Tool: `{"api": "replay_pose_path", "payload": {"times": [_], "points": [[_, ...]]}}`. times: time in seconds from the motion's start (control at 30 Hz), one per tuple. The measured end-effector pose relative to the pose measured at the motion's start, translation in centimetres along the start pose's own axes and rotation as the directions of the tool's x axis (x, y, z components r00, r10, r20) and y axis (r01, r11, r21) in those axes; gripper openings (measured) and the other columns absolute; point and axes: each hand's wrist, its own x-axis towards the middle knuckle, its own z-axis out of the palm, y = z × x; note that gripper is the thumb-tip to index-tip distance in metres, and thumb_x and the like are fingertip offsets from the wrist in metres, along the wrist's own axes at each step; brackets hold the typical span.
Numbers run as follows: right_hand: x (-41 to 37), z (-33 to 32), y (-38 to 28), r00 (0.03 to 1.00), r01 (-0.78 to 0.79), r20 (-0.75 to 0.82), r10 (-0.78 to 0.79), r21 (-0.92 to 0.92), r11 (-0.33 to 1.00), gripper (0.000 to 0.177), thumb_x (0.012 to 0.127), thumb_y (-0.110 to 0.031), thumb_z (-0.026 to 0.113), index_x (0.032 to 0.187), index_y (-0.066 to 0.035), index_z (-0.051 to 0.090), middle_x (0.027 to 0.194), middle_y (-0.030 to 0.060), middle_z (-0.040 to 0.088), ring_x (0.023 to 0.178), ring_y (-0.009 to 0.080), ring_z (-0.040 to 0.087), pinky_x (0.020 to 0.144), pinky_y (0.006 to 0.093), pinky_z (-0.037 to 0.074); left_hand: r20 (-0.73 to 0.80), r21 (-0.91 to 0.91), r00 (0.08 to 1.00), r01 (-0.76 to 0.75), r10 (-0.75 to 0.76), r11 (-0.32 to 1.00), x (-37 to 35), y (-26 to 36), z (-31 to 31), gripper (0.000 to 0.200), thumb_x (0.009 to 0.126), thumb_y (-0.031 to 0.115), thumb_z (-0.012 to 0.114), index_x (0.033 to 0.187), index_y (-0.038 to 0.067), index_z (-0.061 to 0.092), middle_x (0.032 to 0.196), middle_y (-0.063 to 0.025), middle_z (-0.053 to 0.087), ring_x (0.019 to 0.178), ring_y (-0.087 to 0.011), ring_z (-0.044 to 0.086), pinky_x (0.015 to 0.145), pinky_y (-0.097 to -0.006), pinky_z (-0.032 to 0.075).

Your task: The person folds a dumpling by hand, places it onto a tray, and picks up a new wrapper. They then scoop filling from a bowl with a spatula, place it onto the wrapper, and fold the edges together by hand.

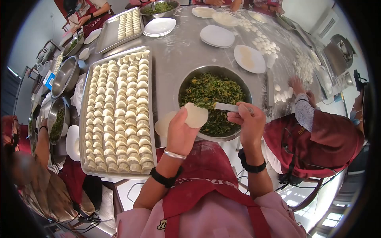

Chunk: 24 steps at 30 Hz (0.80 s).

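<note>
My left hand (181,135) holds a round, flat dumpling wrapper (197,115) up at the near rim of a steel bowl (183,76). Chopped green filling with yellow bits (212,93) fills much of that bowl. Between the thumb and fingers of my right hand (251,121) is a flat metal spatula (227,107), its blade pointing left toward the wrapper, with a small yellowish bit at the tip. Wrapper and blade are apart. Behind my left hand, more pale wrappers (163,123) lie by the tray, partly hidden.
Left of me, a large tray (149,85) carries rows of folded dumplings. White plates (217,35) and a plate with wrappers (249,58) stand beyond the bowl. Dough pieces (265,44) lie on the floured table at right. A co-worker's hand (295,85) works there; others sit around.
</note>
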Motion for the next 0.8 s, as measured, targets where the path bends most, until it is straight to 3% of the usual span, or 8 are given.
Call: {"api": "replay_pose_path", "payload": {"times": [0.13, 0.17, 0.23, 0.27, 0.47, 0.57, 0.7, 0.8], "points": [[-2.8, 1.6, 1.8, 0.950, 0.312, 0.084, -0.301, -0.169, 0.935, 0.014, 0.093, 0.001, 0.062, 0.105, 0.007, 0.066, 0.091, 0.0160, 0.071, 0.079, 0.0234, 0.073, 0.073, 0.0320, 0.061, 0.043, -0.051, 0.999, -0.002, 0.004, 0.999, 1.1, -0.1, 1.9, 0.039, 0.109, 0.032, 0.039, 0.131, 0.001, 0.050, 0.129, -0.0120, 0.059, 0.122, -0.0264, 0.056, 0.108, -0.0428, 0.044], [-3.1, 1.5, 2.3, 0.854, 0.520, 0.186, -0.486, -0.299, 0.800, 0.014, 0.090, 0.004, 0.063, 0.103, 0.006, 0.067, 0.091, 0.0156, 0.071, 0.081, 0.0239, 0.072, 0.074, 0.0325, 0.060, 0.051, -0.069, 0.999, -0.005, 0.009, 0.998, 1.8, -0.4, 1.0, 0.039, 0.109, 0.033, 0.039, 0.130, 0.002, 0.050, 0.128, -0.0121, 0.060, 0.121, -0.0266, 0.056, 0.107, -0.0430, 0.044], [-3.5, 1.3, 3.4, 0.540, 0.828, 0.446, -0.714, -0.433, 0.356, 0.018, 0.085, 0.010, 0.065, 0.101, 0.004, 0.070, 0.092, 0.0146, 0.072, 0.085, 0.0249, 0.071, 0.076, 0.0334, 0.059, 0.045, -0.088, 0.999, -0.015, 0.019, 0.996, 2.2, -0.1, 1.0, 0.039, 0.109, 0.033, 0.037, 0.129, 0.002, 0.051, 0.126, -0.0124, 0.060, 0.119, -0.0268, 0.057, 0.105, -0.0433, 0.045], [-4.0, 1.4, 4.3, 0.563, 0.822, 0.429, -0.706, -0.373, 0.429, 0.021, 0.080, 0.012, 0.068, 0.099, 0.002, 0.071, 0.092, 0.0158, 0.071, 0.086, 0.0274, 0.070, 0.076, 0.0340, 0.058, 0.032, -0.088, 0.999, -0.013, 0.016, 0.996, 2.2, 0.0, 1.1, 0.039, 0.110, 0.033, 0.036, 0.128, 0.002, 0.051, 0.125, -0.0126, 0.060, 0.118, -0.0269, 0.057, 0.105, -0.0435, 0.045], [-3.0, -0.2, 2.7, 0.641, 0.765, 0.417, -0.644, -0.413, 0.494, 0.014, 0.088, 0.005, 0.066, 0.102, 0.003, 0.070, 0.092, 0.0162, 0.072, 0.086, 0.0259, 0.071, 0.077, 0.0333, 0.059, 0.028, -0.084, 0.999, 0.020, -0.018, 0.996, 1.5, 0.1, 0.7, 0.041, 0.110, 0.034, 0.034, 0.128, 0.001, 0.051, 0.126, -0.0137, 0.060, 0.120, -0.0287, 0.056, 0.107, -0.0441, 0.044], [-2.9, -0.6, 0.9, 0.937, 0.320, 0.184, -0.296, -0.116, 0.940, 0.015, 0.096, -0.002, 0.061, 0.106, 0.007, 0.066, 0.092, 0.0171, 0.072, 0.084, 0.0237, 0.073, 0.078, 0.0322, 0.060, 0.022, -0.074, 0.999, 0.043, -0.041, 0.996, 0.7, 0.2, 0.8, 0.043, 0.110, 0.035, 0.034, 0.129, 0.000, 0.050, 0.127, -0.0144, 0.059, 0.122, -0.0297, 0.055, 0.108, -0.0451, 0.043], [-1.8, -1.4, 0.2, 0.986, 0.073, 0.151, -0.071, -0.013, 0.997, 0.022, 0.099, -0.009, 0.058, 0.108, 0.010, 0.064, 0.092, 0.0177, 0.070, 0.078, 0.0248, 0.074, 0.071, 0.0334, 0.063, 0.030, -0.075, 0.995, 0.097, -0.095, 0.992, -0.3, 0.3, 1.2, 0.045, 0.110, 0.035, 0.032, 0.131, -0.001, 0.049, 0.129, -0.0152, 0.058, 0.123, -0.0298, 0.054, 0.110, -0.0460, 0.043], [-1.2, -1.8, 0.9, 0.987, -0.011, 0.162, 0.008, 0.016, 1.000, 0.022, 0.098, -0.010, 0.059, 0.107, 0.010, 0.064, 0.091, 0.0173, 0.070, 0.074, 0.0252, 0.073, 0.065, 0.0329, 0.063, 0.046, -0.086, 0.993, 0.110, -0.107, 0.990, -0.8, 0.1, 0.9, 0.043, 0.109, 0.036, 0.039, 0.129, -0.001, 0.048, 0.128, -0.0135, 0.056, 0.123, -0.0275, 0.055, 0.108, -0.0445, 0.044]]}}
